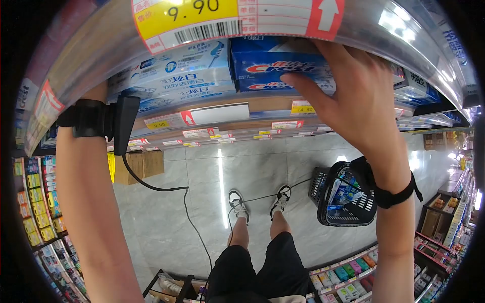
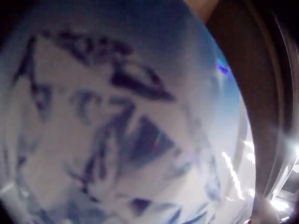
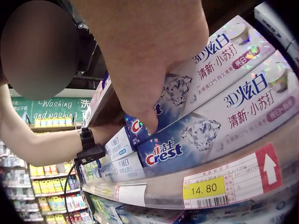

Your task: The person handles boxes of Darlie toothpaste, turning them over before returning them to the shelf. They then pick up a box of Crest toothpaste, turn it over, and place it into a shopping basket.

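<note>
My right hand (image 1: 356, 86) lies over a stack of blue Crest toothpaste boxes (image 1: 273, 65), thumb stretched across the front. In the right wrist view, its thumb touches the printed face of the upper toothpaste box (image 3: 217, 58); a matching lower box (image 3: 201, 133) lies beneath. Its other fingers are hidden. My left hand (image 3: 111, 132) reaches in beside pale blue-and-white toothpaste boxes (image 1: 184, 70); the shelf and boxes hide its fingers, so I cannot tell what it holds. A blurred box with a diamond print (image 2: 107, 126) fills the left wrist view.
A clear shelf edge with a 9.90 price tag (image 1: 187, 17) overhangs the boxes. Below runs a strip with a 14.80 tag (image 3: 205, 187). A black shopping basket (image 1: 348, 217) holding packages stands on the floor at right. A cable (image 1: 156, 189) hangs from the left wrist.
</note>
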